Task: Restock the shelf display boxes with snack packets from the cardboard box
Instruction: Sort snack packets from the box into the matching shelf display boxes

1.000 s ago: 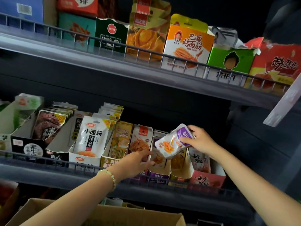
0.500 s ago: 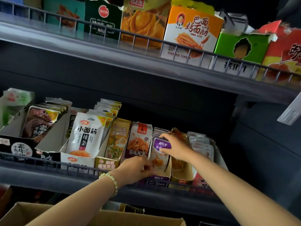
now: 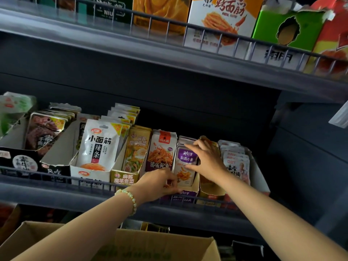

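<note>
Purple snack packet [image 3: 185,167] stands in its display box [image 3: 194,187], pinched by the right hand [image 3: 207,159]. Left hand [image 3: 158,183] grips the box's near edge.

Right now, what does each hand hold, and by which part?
Right hand grips the purple packet by its top edge and right side. Left hand pinches the purple display box at its front left corner.

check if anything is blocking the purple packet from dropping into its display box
Nothing visible does. The purple packet stands at the front of the purple display box, pinched by the right hand; the left hand grips the box's front edge, beside the packet, not across the opening.
</note>
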### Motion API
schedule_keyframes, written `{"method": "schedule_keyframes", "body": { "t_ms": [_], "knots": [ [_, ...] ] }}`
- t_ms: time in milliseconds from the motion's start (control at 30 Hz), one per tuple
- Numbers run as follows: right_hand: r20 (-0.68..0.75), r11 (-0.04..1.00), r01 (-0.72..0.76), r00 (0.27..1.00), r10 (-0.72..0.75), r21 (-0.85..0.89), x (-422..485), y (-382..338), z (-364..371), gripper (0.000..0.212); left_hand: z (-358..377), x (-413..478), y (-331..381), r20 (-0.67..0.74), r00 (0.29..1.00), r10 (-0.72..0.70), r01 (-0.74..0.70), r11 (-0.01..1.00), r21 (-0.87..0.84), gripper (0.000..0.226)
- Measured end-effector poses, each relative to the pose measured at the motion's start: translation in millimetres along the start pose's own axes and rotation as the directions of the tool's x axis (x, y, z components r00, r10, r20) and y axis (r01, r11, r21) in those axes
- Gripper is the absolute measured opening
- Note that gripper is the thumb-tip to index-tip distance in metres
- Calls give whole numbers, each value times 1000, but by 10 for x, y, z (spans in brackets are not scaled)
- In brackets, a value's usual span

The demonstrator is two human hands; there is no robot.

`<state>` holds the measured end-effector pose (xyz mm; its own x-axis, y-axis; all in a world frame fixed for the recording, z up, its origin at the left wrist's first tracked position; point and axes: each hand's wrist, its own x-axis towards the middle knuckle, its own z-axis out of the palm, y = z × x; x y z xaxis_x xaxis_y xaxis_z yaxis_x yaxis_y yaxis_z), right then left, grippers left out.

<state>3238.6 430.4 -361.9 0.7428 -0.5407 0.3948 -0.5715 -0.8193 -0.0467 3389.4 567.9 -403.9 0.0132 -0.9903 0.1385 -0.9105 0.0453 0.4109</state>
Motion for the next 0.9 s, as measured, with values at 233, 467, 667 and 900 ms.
{"method": "schedule_keyframes", "body": {
  "t_ms": [233, 467, 667, 900],
  "knots": [
    [2, 998, -43, 999, 43, 44, -105, -40, -85, 74, -57, -206, 119, -86, 996, -35, 39, 998, 53, 45],
    [-10, 891, -48, 998, 59, 451, -716, -479, -241, 55, -175, -1036, 56, -172, 985, -18, 20, 1000, 7, 66],
    [320, 770, -159, 946, -61, 618, -1607, -884, 232, 40, 128, -1867, -199, -11, 987, -162, 160, 979, -125, 74],
    [715, 850, -349, 698, -45, 395, -2047, -970, 810, 52, 1012, -2156, -579, 299, 901, -314, 356, 929, -99, 71]
  ]
}}
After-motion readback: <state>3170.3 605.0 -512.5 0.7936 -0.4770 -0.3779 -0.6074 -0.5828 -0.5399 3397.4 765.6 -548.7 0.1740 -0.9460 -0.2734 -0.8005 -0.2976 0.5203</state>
